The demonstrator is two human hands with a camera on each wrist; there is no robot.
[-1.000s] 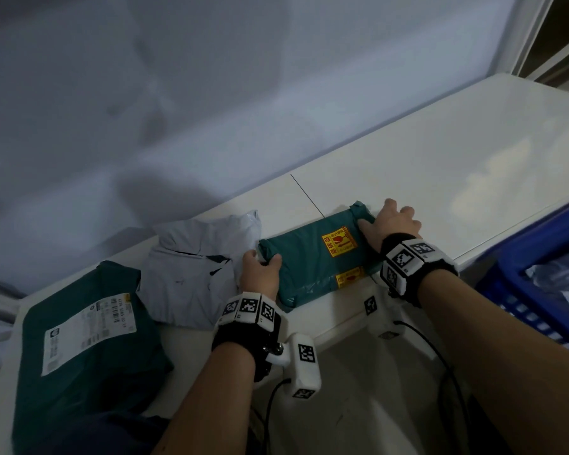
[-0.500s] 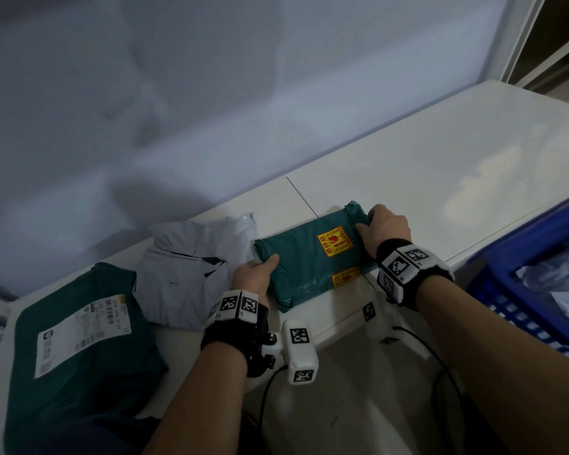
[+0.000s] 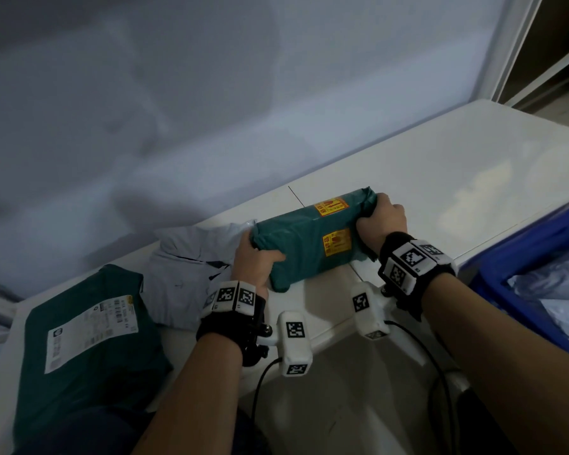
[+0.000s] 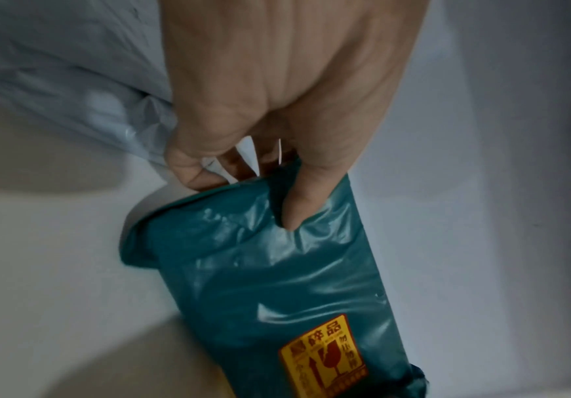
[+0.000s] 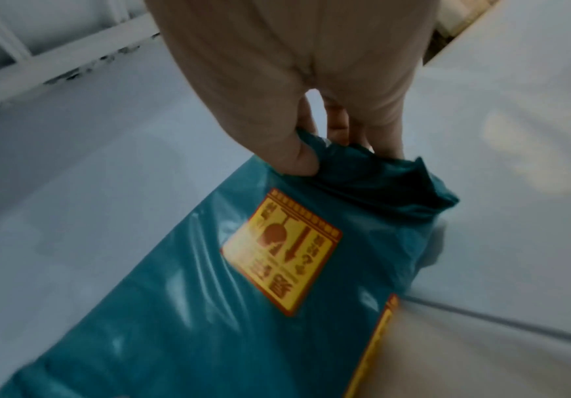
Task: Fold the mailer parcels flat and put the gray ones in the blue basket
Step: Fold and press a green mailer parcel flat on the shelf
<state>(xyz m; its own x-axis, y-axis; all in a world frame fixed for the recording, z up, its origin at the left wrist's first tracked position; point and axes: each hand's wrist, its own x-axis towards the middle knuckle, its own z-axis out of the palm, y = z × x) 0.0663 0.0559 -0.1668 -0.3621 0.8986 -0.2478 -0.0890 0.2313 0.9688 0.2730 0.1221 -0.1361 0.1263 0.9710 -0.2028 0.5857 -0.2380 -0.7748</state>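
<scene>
A folded teal mailer parcel point(image 3: 306, 238) with yellow stickers is held off the white table point(image 3: 440, 178), its far edge tilted up. My left hand point(image 3: 258, 257) grips its left end, thumb on top point(image 4: 294, 212) and fingers underneath. My right hand point(image 3: 380, 218) grips its bunched right end point(image 5: 372, 172). A crumpled gray mailer point(image 3: 191, 274) lies on the table just left of my left hand and shows again point(image 4: 72, 88) in the left wrist view. The blue basket point(image 3: 519, 257) stands at the right, with pale gray mailers point(image 3: 552, 284) inside.
A larger dark green mailer point(image 3: 89, 336) with a white shipping label lies flat at the table's left end. A wall runs along the far side of the table. The table's front edge passes under my wrists, with floor below.
Both hands went from resting on the teal parcel's ends to gripping them. The parcel has come up off the table and tilted, shifting slightly away from me.
</scene>
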